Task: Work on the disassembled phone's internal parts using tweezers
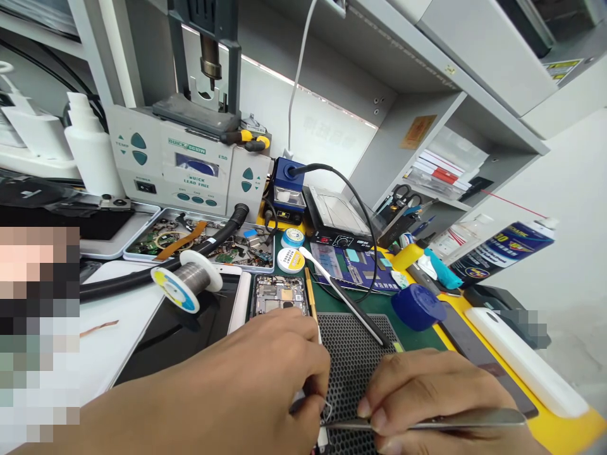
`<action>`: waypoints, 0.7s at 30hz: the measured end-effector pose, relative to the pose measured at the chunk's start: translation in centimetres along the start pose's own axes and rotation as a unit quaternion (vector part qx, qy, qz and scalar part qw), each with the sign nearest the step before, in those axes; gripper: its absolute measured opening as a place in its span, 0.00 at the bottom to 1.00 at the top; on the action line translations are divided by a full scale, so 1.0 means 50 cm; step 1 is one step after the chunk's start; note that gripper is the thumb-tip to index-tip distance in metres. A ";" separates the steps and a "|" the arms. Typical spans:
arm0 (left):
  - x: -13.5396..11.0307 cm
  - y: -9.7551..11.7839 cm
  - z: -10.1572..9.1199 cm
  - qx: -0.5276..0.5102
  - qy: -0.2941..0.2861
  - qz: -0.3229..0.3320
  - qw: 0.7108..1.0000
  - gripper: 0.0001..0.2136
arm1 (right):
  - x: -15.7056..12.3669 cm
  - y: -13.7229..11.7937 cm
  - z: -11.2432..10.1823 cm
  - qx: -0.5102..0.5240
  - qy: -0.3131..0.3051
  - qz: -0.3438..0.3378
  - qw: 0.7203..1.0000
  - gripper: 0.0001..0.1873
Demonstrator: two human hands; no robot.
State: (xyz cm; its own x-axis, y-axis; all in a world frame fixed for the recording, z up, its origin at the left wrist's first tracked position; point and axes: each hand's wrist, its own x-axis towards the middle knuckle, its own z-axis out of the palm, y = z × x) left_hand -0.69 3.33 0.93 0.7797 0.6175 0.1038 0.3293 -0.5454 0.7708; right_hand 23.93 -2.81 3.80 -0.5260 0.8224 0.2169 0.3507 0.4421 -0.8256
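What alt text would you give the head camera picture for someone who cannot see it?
Two bare hands work over a black perforated mat amid electronics repair gear: the right hand holds metal tweezers whose tips meet a small part pinched by the left hand. Behind them lie an opened phone, a solder spool and a rework station.

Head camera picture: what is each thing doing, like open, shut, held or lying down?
left hand, pinching a small white part over the mesh pad.
right hand, shut on tweezers.
tweezers, held flat, tips at the part.
phone, back off, insides showing.
solder spool, lying on its side.
white bottle, upright.
glue tube, lying tilted.
parts tray, open, full.
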 end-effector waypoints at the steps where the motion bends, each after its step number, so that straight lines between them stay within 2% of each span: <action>1: 0.001 0.000 0.001 -0.002 0.001 0.000 1.000 0.00 | 0.000 0.000 0.000 0.000 0.003 -0.002 1.000 0.08; 6: 0.001 0.002 0.002 -0.003 0.004 -0.002 1.000 0.00 | 0.001 0.003 -0.003 -0.001 0.008 -0.002 1.000 0.09; 10: 0.003 0.006 -0.002 0.016 -0.007 -0.022 1.000 0.05 | 0.000 0.008 -0.004 0.002 0.009 -0.003 1.000 0.10; 13: 0.009 0.010 -0.005 0.051 -0.045 -0.049 0.996 0.08 | -0.003 0.008 -0.004 0.001 0.005 -0.005 1.000 0.10; 14: 0.011 0.011 -0.005 0.051 -0.080 -0.047 0.994 0.08 | -0.003 0.007 -0.004 0.000 0.004 -0.005 1.000 0.10; 16: 0.011 0.011 -0.004 0.072 -0.050 -0.052 0.995 0.09 | -0.004 0.005 -0.004 -0.001 0.002 -0.007 1.000 0.12; 19: 0.009 0.009 -0.003 0.063 -0.073 -0.043 0.994 0.07 | -0.005 0.003 -0.005 -0.005 0.001 -0.015 1.000 0.14; 21: 0.009 0.008 -0.004 0.065 -0.065 -0.041 0.995 0.07 | -0.005 0.002 -0.005 -0.008 0.002 -0.021 1.000 0.13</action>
State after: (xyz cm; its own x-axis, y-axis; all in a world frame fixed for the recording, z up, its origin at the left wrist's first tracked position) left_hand -0.33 3.49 1.40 0.8073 0.5884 -0.0450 0.4537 -0.5701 0.6850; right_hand 24.32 -2.87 3.78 -0.5377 0.8041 0.2535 0.3412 0.4825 -0.8067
